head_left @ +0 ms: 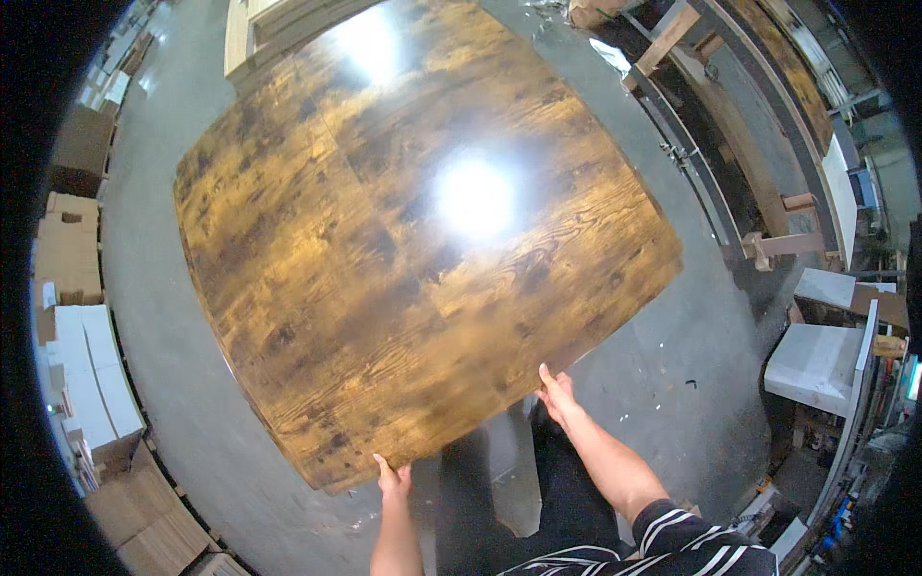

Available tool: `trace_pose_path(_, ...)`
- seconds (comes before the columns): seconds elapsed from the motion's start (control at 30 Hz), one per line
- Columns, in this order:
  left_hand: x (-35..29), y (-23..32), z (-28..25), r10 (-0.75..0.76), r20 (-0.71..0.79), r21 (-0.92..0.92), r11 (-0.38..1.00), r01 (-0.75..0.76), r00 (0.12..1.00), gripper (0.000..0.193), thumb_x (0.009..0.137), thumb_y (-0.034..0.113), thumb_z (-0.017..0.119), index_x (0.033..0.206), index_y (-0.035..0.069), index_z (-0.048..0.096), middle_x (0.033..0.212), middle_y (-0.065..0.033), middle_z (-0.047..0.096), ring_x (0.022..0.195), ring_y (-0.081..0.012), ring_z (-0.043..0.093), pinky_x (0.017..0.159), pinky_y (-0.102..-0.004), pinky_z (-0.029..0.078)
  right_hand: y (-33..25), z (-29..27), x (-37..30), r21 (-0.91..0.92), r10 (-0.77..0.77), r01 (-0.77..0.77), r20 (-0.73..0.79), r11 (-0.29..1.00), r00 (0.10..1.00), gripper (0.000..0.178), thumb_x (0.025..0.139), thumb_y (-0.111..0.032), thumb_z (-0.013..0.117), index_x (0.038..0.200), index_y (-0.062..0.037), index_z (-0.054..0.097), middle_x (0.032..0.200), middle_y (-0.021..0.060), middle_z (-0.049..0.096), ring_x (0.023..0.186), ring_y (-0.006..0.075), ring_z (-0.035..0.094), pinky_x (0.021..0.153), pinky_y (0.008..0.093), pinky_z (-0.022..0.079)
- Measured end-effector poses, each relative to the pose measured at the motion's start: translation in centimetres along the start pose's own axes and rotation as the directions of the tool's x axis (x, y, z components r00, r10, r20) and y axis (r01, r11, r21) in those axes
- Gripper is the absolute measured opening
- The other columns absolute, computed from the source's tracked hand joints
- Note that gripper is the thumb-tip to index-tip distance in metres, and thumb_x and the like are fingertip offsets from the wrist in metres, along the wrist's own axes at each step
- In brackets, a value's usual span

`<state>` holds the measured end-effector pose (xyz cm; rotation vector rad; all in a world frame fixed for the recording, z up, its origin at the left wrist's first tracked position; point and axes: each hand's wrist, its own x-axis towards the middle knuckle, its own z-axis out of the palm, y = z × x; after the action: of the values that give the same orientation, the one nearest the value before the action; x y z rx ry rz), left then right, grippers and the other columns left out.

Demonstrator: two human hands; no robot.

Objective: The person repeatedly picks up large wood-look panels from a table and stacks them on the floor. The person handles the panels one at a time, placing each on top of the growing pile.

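Observation:
A large brown wood-grain board [384,278] with dark patches and a glossy surface fills the middle of the view. Its near edge is gripped by both of my hands. My left hand [392,477] holds that edge close to the near left corner, thumb on top. Further right along the same edge, my right hand [555,396] is closed on the board with its thumb on the upper face. The fingers of both hands are mostly hidden beneath it. Two bright light reflections wash out part of the surface.
Pale wooden pieces [267,27] stand at the board's far left edge. Cardboard [72,248] and white boxes [94,370] line the left side. A wood and metal frame [740,144] stands at the right, above a white box-like piece [814,367]. Grey floor [634,374] surrounds the board.

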<state>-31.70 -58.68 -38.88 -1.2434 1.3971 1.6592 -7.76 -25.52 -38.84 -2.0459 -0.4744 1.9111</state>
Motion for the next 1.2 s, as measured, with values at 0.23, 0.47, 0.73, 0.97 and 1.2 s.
trace_pose_path(0.23, -9.9, -3.8, 4.0, 0.050, 0.214, 0.908, -0.377, -0.180, 0.976, 0.055, 0.064, 0.047, 0.074, 0.096, 0.004, 0.061, 0.092, -0.0142, 0.063, 0.082, -0.0237, 0.061, 0.066, -0.0414, 0.051, -0.9, -7.1, -5.9, -0.223, 0.118, -0.053, 0.289, 0.973, 0.950, 0.034, 0.081, -0.034, 0.065, 0.098, -0.0077, 0.050, 0.071, 0.0017, 0.054, 0.057, 0.0096, 0.047, 0.047, 0.0259, 0.042)
trace_pose_path(0.47, -23.1, -14.0, 17.7, -0.243, 0.428, 0.609, -0.634, -0.476, 0.871, 0.056, 0.065, 0.048, 0.073, 0.100, 0.005, 0.063, 0.101, -0.0125, 0.063, 0.097, -0.0241, 0.059, 0.084, -0.0335, 0.045, -6.3, -26.9, -9.4, -0.491, -0.081, 0.123, 0.105, 0.862, 0.991, 0.039, 0.074, -0.032, 0.072, 0.098, -0.0034, 0.061, 0.077, 0.0060, 0.064, 0.058, 0.0125, 0.058, 0.055, 0.0287, 0.048)
trace_pose_path(0.73, -32.6, -29.5, 35.7, -0.458, 0.712, 0.292, -0.496, -0.818, 0.532, 0.026, 0.075, 0.031, 0.058, 0.083, 0.007, 0.066, 0.089, -0.0135, 0.064, 0.086, -0.0309, 0.061, 0.076, -0.0397, 0.048, -15.2, -50.4, -8.2, 0.008, -0.137, 0.149, -0.346, 0.989, 0.928, 0.024, 0.081, -0.025, 0.064, 0.089, -0.0023, 0.060, 0.070, 0.0055, 0.061, 0.056, 0.0140, 0.059, 0.045, 0.0265, 0.046)
trace_pose_path(0.97, -32.2, -40.9, 46.1, -0.558, 0.697, 0.083, -0.561, -0.824, 0.450, 0.030, 0.074, 0.034, 0.064, 0.091, 0.009, 0.066, 0.087, -0.0132, 0.065, 0.082, -0.0273, 0.062, 0.074, -0.0366, 0.048, -20.3, -57.2, -4.6, -0.215, -0.130, 0.055, -0.351, 0.975, 0.927, 0.025, 0.082, -0.023, 0.062, 0.091, -0.0003, 0.056, 0.079, 0.0088, 0.062, 0.057, 0.0183, 0.061, 0.044, 0.0299, 0.051)
trace_pose_path(1.2, -31.7, -45.7, 56.1, -0.634, 0.564, 0.023, -0.629, -0.777, 0.530, 0.035, 0.071, 0.037, 0.062, 0.093, 0.011, 0.067, 0.097, -0.0139, 0.063, 0.091, -0.0301, 0.060, 0.078, -0.0389, 0.047, -31.9, -60.3, 0.2, 0.003, -0.091, 0.095, -0.266, 0.995, 0.960, 0.024, 0.082, -0.020, 0.062, 0.095, -0.0007, 0.058, 0.074, 0.0078, 0.060, 0.058, 0.0194, 0.058, 0.050, 0.0324, 0.049)
